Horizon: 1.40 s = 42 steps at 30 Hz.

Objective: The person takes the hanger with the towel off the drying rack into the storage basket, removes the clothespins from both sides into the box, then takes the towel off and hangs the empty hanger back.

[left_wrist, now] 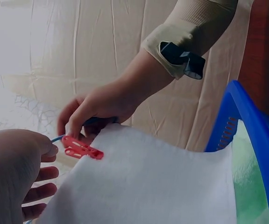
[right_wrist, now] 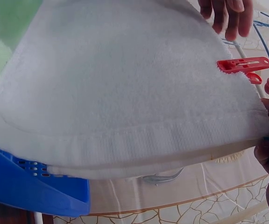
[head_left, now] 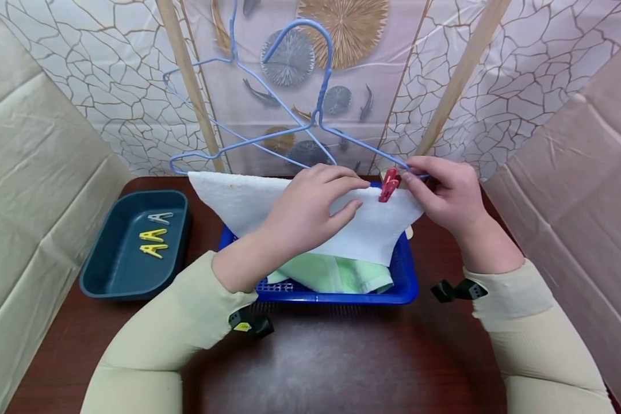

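A white towel (head_left: 362,230) hangs folded over the bar of a blue wire hanger (head_left: 321,100), above a blue basket (head_left: 336,298). One red clothespin (head_left: 388,185) grips the towel's top edge towards the right. My right hand (head_left: 447,195) pinches the hanger's right end beside the towel's corner, with thumb and fingers curled round the wire in the left wrist view. In front of the towel's upper part, my left hand (head_left: 310,210) has its fingers loosely extended, left of the clothespin (left_wrist: 83,148), with nothing held.
Green cloth (head_left: 336,275) lies in the basket. On the left, a dark teal tray (head_left: 114,282) holds two yellow clothespins (head_left: 152,234) and a grey clothespin (head_left: 160,218). Behind the towel, another blue hanger (head_left: 233,34) hangs near wooden poles (head_left: 466,69) and a patterned backdrop.
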Motion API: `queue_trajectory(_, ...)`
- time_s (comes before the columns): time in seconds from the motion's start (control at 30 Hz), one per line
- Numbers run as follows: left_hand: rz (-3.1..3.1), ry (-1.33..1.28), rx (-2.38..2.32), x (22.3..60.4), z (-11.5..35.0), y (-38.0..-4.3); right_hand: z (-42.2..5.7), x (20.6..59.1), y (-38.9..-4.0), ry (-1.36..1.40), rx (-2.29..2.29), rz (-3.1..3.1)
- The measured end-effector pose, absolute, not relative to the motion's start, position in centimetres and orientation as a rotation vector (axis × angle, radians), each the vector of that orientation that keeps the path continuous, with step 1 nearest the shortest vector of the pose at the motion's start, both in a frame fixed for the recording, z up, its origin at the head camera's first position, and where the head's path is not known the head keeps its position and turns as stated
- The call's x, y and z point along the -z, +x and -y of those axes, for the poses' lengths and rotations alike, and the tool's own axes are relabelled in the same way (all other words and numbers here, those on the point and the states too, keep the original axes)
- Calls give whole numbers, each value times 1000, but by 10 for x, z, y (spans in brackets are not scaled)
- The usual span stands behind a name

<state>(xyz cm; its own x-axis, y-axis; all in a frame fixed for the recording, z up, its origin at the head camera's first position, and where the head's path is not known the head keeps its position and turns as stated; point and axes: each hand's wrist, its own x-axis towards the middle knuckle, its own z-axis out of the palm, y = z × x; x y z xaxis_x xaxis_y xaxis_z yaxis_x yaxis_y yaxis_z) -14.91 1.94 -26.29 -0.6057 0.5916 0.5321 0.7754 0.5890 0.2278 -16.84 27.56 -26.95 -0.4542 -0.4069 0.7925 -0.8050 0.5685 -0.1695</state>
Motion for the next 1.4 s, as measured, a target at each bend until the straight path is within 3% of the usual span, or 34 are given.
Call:
queue_trajectory(0.67, 2584, -999, 607, 256, -62, -158, -273, 273, -168, 926, -773, 2022)
queue_trajectory(1.4, 2586, -1039, 816, 255, -68, -157, -271, 274, -168, 934, -794, 2003)
